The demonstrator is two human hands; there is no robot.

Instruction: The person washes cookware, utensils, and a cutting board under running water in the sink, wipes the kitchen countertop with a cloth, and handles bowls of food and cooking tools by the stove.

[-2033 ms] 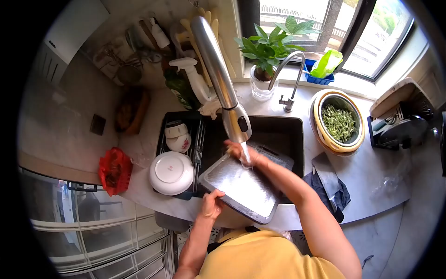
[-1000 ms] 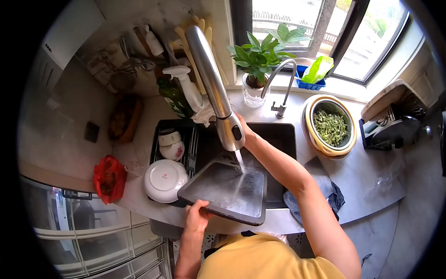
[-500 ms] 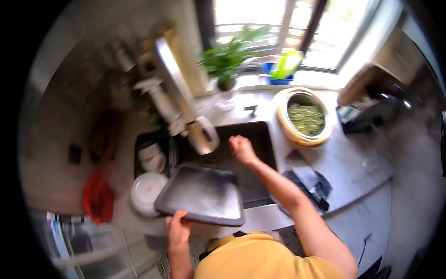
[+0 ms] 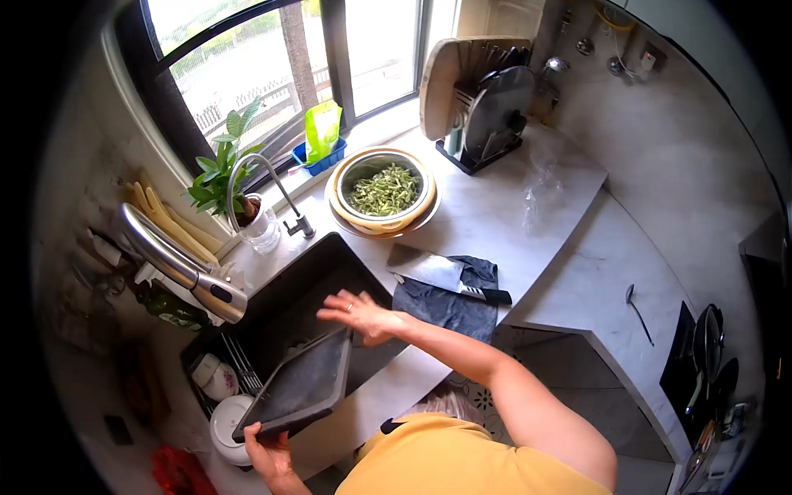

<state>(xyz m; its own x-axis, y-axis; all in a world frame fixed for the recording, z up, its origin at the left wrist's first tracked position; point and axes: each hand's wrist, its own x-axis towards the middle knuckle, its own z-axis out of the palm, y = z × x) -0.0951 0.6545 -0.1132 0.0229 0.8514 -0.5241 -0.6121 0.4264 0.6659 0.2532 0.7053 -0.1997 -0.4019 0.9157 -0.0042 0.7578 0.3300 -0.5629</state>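
Note:
My left hand (image 4: 271, 456) grips the near left corner of a dark rectangular tray (image 4: 301, 381), thumb on top. The tray is tilted over the near side of the dark sink (image 4: 285, 301). Close to the tray's far right corner, my right hand (image 4: 363, 317) is held over the sink with its fingers stretched apart and nothing in it; whether it touches the tray I cannot tell. The pull-out faucet (image 4: 186, 268) arches in from the left. A white bowl (image 4: 231, 425) is beside the tray, partly covered by it.
Right of the sink, a cleaver (image 4: 437, 271) lies on a dark cloth (image 4: 450, 309). Behind it stands a pot of chopped greens (image 4: 384, 191). A knife and board rack (image 4: 483, 107) is at the back, a potted plant (image 4: 227, 177) by the window, a ladle (image 4: 637, 313) far right.
My view has swung to the right. My right hand has opened from a closed shape and sits nearer the tray, which is tilted more; my left hand keeps its hold.

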